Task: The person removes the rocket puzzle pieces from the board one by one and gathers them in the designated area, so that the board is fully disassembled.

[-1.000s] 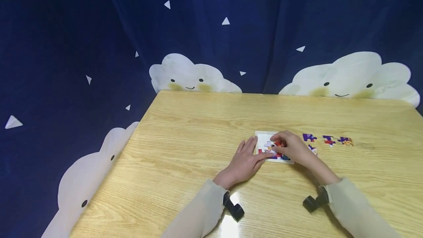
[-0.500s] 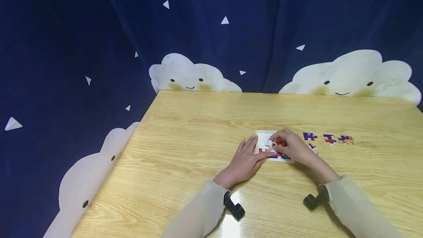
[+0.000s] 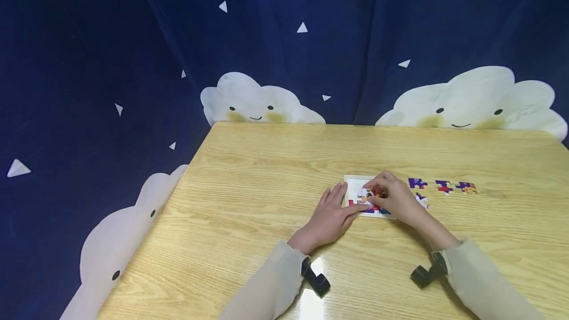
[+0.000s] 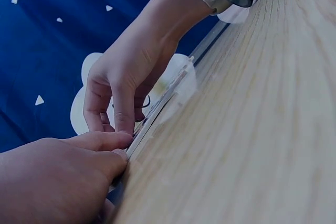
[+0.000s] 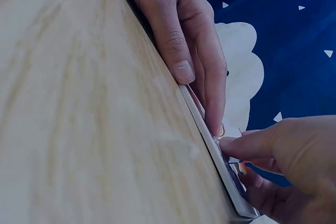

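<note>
A jigsaw puzzle tray (image 3: 354, 185) with a white border lies flat on the table, its lower part filled with coloured pieces. My left hand (image 3: 326, 217) rests at its left side, fingers straight, one finger reaching over the lower pieces. With bent fingers and thumb my right hand (image 3: 395, 201) pinches a white and orange puzzle piece (image 3: 364, 195) at the middle of the tray. The fingertips of both hands are close together, as the right wrist view shows, where the right hand (image 5: 299, 161) partly hides the piece. The left wrist view shows the tray's edge (image 4: 157, 106) side-on.
To the right of the tray lie several loose puzzle pieces: a purple one (image 3: 417, 183), a white one (image 3: 422, 201), a red and purple one (image 3: 443, 186) and an orange one (image 3: 467, 187). A blue curtain (image 3: 284, 38) with clouds hangs behind the wooden table (image 3: 222, 201).
My right hand has shifted very slightly at the tray, still pinching the puzzle piece. The left hand has stayed in place.
</note>
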`<state>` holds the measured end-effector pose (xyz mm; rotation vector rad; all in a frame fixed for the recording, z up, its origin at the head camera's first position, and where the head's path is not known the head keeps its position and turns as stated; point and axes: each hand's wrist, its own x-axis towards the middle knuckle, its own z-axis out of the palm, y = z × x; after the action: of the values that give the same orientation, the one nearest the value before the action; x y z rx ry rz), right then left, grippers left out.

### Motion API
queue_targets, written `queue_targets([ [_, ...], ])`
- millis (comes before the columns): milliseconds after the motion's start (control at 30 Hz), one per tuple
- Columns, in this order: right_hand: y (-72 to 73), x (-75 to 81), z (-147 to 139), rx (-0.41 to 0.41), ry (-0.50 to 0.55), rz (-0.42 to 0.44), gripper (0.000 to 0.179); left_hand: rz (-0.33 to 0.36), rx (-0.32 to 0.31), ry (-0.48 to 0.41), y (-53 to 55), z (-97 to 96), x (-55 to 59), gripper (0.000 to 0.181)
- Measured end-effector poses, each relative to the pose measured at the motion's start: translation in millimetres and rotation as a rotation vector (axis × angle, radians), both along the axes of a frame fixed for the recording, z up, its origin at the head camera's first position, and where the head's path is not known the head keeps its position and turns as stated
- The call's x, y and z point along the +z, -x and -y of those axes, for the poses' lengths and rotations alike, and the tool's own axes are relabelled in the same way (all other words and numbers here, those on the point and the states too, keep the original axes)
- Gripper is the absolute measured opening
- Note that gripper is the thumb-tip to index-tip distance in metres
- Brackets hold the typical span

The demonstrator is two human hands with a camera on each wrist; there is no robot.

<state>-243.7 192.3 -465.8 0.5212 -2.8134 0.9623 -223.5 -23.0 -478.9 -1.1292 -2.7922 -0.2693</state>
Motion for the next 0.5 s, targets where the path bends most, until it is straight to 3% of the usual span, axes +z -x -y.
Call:
queue_targets([
  [233,-3.8,-1.3,-5,0.044,0.092,-0.071,0.027,0.006,0.001,-0.002,0.3,-0.4,0.7,0.036],
  [500,-0.1,-3.4,-14,0.063,0.134,-0.031,0.026,0.019,0.004,-0.009,0.0,-0.3,0.4,0.037],
])
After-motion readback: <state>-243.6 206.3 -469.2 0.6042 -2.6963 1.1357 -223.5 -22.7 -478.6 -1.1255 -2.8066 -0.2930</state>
